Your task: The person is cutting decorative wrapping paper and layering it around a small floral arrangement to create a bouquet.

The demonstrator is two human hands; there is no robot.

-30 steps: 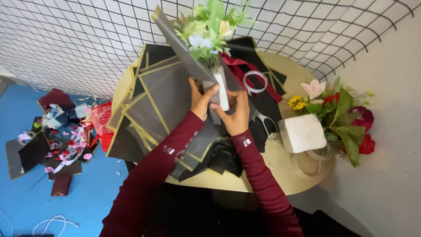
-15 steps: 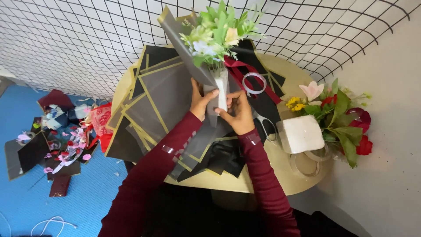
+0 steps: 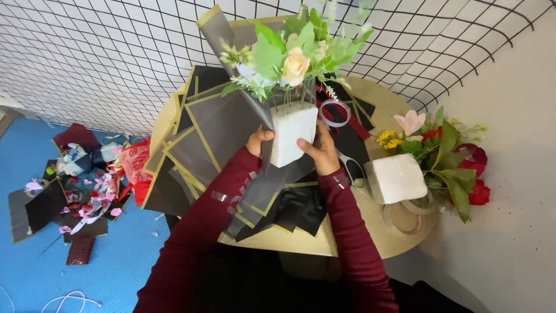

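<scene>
We hold a white foam block [image 3: 291, 134] stuck with pale artificial flowers [image 3: 295, 55] above the round table [image 3: 359, 243]: left hand [image 3: 259, 142] and right hand [image 3: 317, 152] both closed on it. Behind it, grey gold-edged wrapping sheets [image 3: 223, 124]; just beside, a tape roll [image 3: 335, 112], scissors [image 3: 351, 168], a second foam block [image 3: 397, 178].

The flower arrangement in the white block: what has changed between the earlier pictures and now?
Both hands, left hand and right hand, have lifted the white foam block with its flowers slightly up toward the camera, the grey wrapping sheet rising with it. Nothing was let go. The round table, scissors, tape ring and second foam block stayed in place.
</scene>
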